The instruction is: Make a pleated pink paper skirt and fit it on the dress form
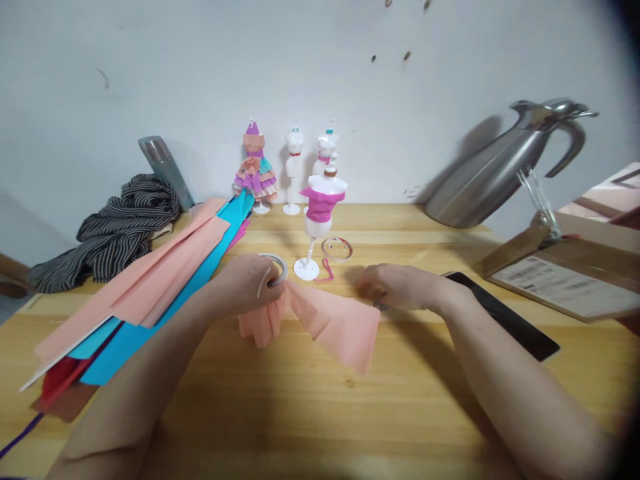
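My left hand [245, 283] is closed, pinching a strip of peach crepe paper [345, 323] at its gathered middle. One end of the paper fans out to the right and a pleated part hangs below the hand. A roll of tape [280, 263] sits around or against the fingers of this hand. My right hand [395, 287] is low over the table, right of the paper, with curled, slightly blurred fingers. A small dark bit shows under them, too unclear to name. Between and beyond the hands stands a small white dress form [320, 227] wrapped in magenta paper.
Crepe paper sheets [150, 280] lie at left by a striped cloth [125, 220] and a flask [167, 170]. Behind stand a ruffled paper dress on a form [255, 167] and two white forms. At right are a phone [505, 317], a cardboard box [560, 280] and a steel jug [490, 173].
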`<action>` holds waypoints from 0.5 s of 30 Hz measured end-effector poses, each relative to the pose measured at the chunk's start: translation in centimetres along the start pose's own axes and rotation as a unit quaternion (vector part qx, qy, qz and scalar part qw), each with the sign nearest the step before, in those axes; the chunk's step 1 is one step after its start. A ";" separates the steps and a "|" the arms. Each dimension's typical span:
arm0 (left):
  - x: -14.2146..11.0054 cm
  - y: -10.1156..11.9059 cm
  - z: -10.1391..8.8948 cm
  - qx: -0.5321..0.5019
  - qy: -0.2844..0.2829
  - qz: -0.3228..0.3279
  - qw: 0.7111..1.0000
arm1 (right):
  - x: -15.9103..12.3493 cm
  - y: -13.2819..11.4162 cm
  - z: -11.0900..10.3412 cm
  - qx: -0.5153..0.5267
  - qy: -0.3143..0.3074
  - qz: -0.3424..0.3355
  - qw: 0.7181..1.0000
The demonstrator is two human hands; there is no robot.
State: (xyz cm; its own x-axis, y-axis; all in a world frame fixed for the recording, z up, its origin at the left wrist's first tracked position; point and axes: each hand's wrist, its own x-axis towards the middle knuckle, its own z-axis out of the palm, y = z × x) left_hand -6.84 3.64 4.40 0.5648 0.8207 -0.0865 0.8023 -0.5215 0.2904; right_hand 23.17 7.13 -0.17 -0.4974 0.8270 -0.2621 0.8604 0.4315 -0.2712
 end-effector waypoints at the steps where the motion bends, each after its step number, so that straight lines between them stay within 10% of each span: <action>1: -0.1 0.2 0.0 0.003 0.005 -0.001 1.000 | 0.1 0.3 0.2 -0.018 -0.027 0.008 0.999; 10: -1.2 3.5 0.3 0.065 0.082 -0.026 0.994 | 1.5 1.4 2.3 -0.081 -0.063 0.055 0.993; 15: -1.3 5.1 2.0 0.136 0.226 0.092 0.960 | 1.7 3.5 1.8 -0.065 -0.084 0.058 0.993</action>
State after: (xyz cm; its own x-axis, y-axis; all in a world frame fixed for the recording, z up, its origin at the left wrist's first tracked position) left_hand -3.07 -0.53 4.03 0.6101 0.6938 0.3826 0.7518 -0.6594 -0.0030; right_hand 25.09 9.37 -3.27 -0.3967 0.8068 -0.4379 0.9144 0.3894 -0.1110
